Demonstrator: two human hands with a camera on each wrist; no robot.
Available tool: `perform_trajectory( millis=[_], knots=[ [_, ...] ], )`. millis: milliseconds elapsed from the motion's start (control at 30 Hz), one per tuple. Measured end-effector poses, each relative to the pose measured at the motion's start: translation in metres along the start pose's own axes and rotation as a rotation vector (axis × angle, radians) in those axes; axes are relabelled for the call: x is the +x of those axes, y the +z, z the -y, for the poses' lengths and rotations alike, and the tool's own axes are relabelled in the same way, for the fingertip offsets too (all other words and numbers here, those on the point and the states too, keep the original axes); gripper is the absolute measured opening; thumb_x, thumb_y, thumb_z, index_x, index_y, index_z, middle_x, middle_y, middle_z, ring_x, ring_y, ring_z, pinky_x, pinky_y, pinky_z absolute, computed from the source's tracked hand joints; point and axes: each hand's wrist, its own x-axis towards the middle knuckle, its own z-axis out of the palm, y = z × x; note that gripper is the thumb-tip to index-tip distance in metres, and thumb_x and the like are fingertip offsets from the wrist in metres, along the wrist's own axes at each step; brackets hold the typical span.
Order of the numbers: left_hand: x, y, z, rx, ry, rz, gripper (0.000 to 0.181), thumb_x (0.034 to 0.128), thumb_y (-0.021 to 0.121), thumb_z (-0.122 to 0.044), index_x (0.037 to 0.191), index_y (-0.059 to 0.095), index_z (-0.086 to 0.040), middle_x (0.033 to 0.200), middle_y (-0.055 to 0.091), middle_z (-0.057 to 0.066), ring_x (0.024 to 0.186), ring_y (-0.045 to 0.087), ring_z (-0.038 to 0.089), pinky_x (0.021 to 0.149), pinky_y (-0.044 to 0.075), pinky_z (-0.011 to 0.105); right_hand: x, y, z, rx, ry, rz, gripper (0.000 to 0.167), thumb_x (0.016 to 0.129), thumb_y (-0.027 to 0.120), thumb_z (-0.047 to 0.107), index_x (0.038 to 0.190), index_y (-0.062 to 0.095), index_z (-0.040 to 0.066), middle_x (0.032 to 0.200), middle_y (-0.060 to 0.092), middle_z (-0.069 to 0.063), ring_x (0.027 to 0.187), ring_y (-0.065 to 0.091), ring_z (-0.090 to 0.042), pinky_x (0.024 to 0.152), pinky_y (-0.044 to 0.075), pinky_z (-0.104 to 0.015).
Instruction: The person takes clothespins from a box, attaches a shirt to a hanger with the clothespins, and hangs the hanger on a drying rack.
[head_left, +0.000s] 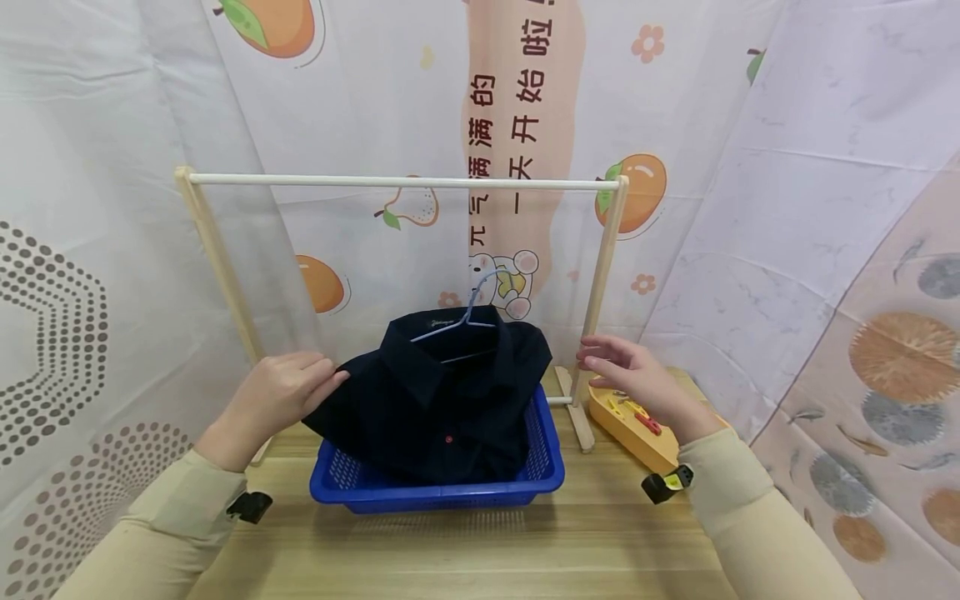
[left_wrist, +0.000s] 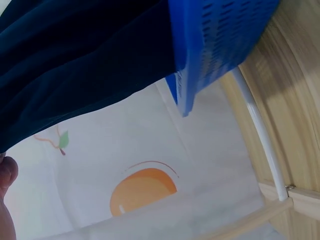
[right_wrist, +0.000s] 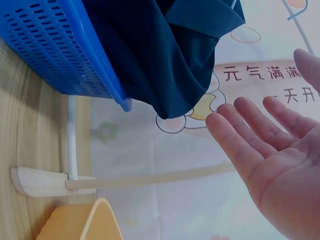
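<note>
Handling a dark shirt (head_left: 457,408), its hanger (head_left: 463,323) in the collar, the hook apart from the rail (head_left: 405,181)

Head view: The shirt sits collar up in a blue basket (head_left: 442,497), one side stretching past the basket's left edge. The basket stands on a wooden table (head_left: 465,558), in front of the rack that carries the white rail. The left hand (head_left: 281,387) pinches that outstretched cloth. The right hand (head_left: 637,375), fingers loosely bent, holds nothing; it is near the rack's right post and the yellow tray (head_left: 630,435) toward the table's back right corner. Seemingly done: the hanger is in the neck opening. Seemingly left: the shoulders look unevenly draped over it, and the hook hangs on nothing.

Left wrist view: Cloth runs from the basket's edge to a fingertip; most of the hand is out of sight, so I cannot tell how the other fingers lie.

Right wrist view: The palm is open, fingers slightly spread, thumb well apart, not touching the shirt.
</note>
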Motion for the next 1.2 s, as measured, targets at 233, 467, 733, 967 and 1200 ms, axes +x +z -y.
perform_trajectory(
  millis=[233, 467, 733, 967, 1200],
  knots=[
    [0.008, 0.001, -0.005, -0.015, 0.006, -0.019, 0.045, 0.1091, 0.05, -0.028, 0.068, 0.045, -0.012, 0.061, 0.032, -0.006, 0.047, 0.033, 0.01, 0.04, 0.029, 0.025, -0.009, -0.013, -0.001, 0.002, -0.019, -0.02, 0.052, 0.107, 0.057, 0.022, 0.149, 0.041, -0.004, 0.14, 0.054, -0.027, 0.126, 0.057, -0.036, 0.091, 0.055, -0.037],
    [0.019, 0.0, -0.01, -0.038, -0.006, -0.049, 0.047, 0.1088, 0.05, -0.029, 0.065, 0.041, -0.013, 0.062, 0.025, -0.01, 0.048, 0.025, 0.005, 0.042, 0.024, 0.022, -0.018, -0.025, 0.0, 0.0, -0.015, -0.056, 0.051, 0.107, 0.057, 0.024, 0.147, 0.043, -0.004, 0.139, 0.054, -0.027, 0.122, 0.061, -0.023, 0.091, 0.055, -0.037],
    [0.027, 0.004, -0.015, -0.042, 0.012, -0.077, 0.048, 0.109, 0.05, -0.029, 0.065, 0.038, -0.014, 0.062, 0.022, -0.01, 0.052, 0.018, 0.002, 0.043, 0.017, 0.02, -0.028, -0.039, 0.003, -0.012, -0.028, -0.09, 0.051, 0.108, 0.055, 0.022, 0.147, 0.041, -0.007, 0.135, 0.058, -0.021, 0.12, 0.063, -0.019, 0.091, 0.055, -0.035],
    [0.031, 0.008, -0.016, -0.036, 0.017, -0.102, 0.049, 0.1088, 0.051, -0.029, 0.064, 0.038, -0.014, 0.062, 0.023, -0.009, 0.049, 0.018, 0.004, 0.043, 0.015, 0.021, -0.035, -0.052, 0.004, -0.018, -0.069, -0.121, 0.049, 0.108, 0.054, 0.018, 0.144, 0.039, -0.011, 0.125, 0.063, 0.0, 0.114, 0.064, -0.009, 0.089, 0.055, -0.031],
    [0.038, 0.01, -0.02, -0.033, 0.029, -0.117, 0.048, 0.1082, 0.052, -0.027, 0.064, 0.038, -0.014, 0.062, 0.023, -0.009, 0.048, 0.02, 0.005, 0.042, 0.016, 0.021, -0.042, -0.065, 0.004, -0.069, -0.059, -0.148, 0.05, 0.108, 0.053, 0.019, 0.146, 0.038, -0.009, 0.124, 0.063, 0.006, 0.114, 0.064, -0.007, 0.087, 0.055, -0.027]
  ],
)
